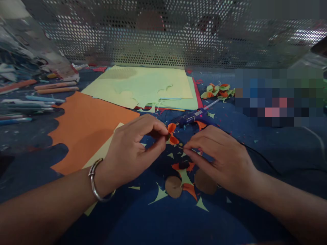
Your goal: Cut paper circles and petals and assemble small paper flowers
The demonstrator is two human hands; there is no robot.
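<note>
My left hand (138, 143), with a metal bangle (94, 182) at its wrist, pinches a small orange paper flower (173, 135) between thumb and forefinger. Close by on the right, my right hand (219, 153) has thumb and forefinger pressed together on a small pale yellow-green curled piece of paper (181, 145). Just beyond the fingers lies a blue glue gun (192, 117) with a small red light and a clear glue stick in its back. Below the hands are brown discs (174, 186) among orange and pale green paper scraps (159, 194).
A cut orange sheet (84, 126) lies at the left, with pale yellow and green sheets (143, 81) behind. Several pens (38, 103) are at far left. Orange and green paper pieces (219, 91) are heaped back right. A perforated metal panel (143, 41) closes the back. A dark cord (263, 158) runs right.
</note>
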